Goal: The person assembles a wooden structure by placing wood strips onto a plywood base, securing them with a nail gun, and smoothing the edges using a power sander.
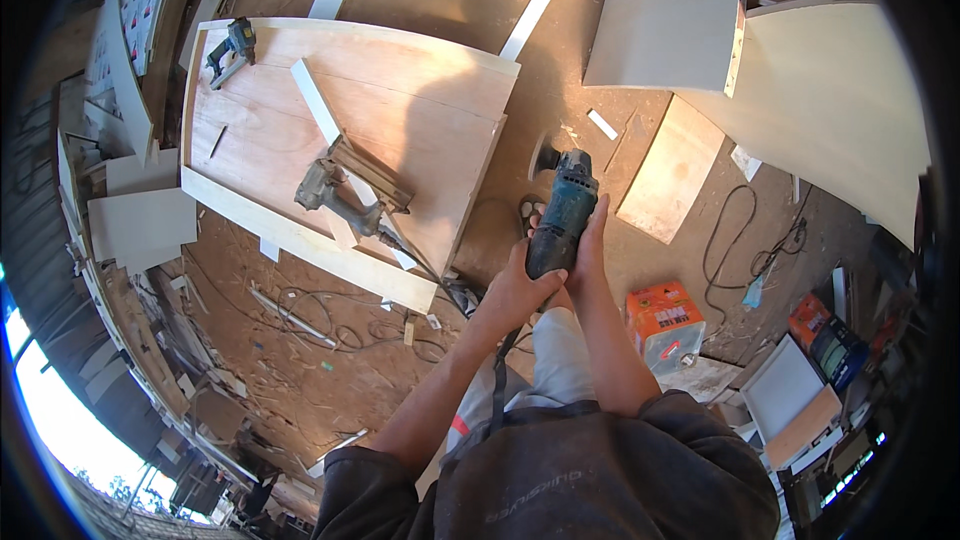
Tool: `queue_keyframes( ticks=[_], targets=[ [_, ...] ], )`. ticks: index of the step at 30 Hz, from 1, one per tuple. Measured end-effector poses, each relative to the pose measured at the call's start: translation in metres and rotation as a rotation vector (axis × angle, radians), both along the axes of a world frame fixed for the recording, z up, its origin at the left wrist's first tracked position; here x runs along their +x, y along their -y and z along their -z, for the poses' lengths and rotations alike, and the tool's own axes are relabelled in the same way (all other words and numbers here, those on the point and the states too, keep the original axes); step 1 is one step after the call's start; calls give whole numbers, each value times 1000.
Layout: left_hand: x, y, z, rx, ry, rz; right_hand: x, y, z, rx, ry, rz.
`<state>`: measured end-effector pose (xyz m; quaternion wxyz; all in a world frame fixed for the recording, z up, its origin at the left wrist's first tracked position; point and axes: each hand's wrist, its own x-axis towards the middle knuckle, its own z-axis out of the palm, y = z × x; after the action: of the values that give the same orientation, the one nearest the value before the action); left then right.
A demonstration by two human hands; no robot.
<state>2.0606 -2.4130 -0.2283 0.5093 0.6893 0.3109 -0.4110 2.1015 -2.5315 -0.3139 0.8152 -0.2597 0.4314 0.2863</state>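
In front of my body I hold a teal and black angle grinder (563, 215), its disc end pointing away from me and to the left. My left hand (522, 288) is wrapped round the rear of its body. My right hand (590, 245) grips the body from the right side. A pale round disc (539, 156) shows at the grinder's head, seen nearly edge-on and beside the wooden panel (440, 130), apart from it. On that panel, to the left, rest a grey nail gun (335, 190) with a hose and a darker nail gun (236, 45).
White strips edge the panel, and a loose strip (316, 100) lies across it. Large curved plywood pieces (830, 80) stand at the right. An orange box (665, 315) sits by my right side. Cables (730, 240) and scraps litter the dirt floor. Offcuts line the left.
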Motion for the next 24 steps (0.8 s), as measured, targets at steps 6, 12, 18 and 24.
queue_keyframes(
  ticks=[6,12,18,24],
  targets=[
    [62,-19,47,141,-6,97,44,-29,70,47,6,-18],
    [87,-30,84,184,28,110,73,-45,99,125,48,-20],
    [96,-34,86,152,29,58,85,-47,107,118,53,-83],
    [94,-37,83,157,54,47,85,-48,112,117,38,-96]
  ],
)
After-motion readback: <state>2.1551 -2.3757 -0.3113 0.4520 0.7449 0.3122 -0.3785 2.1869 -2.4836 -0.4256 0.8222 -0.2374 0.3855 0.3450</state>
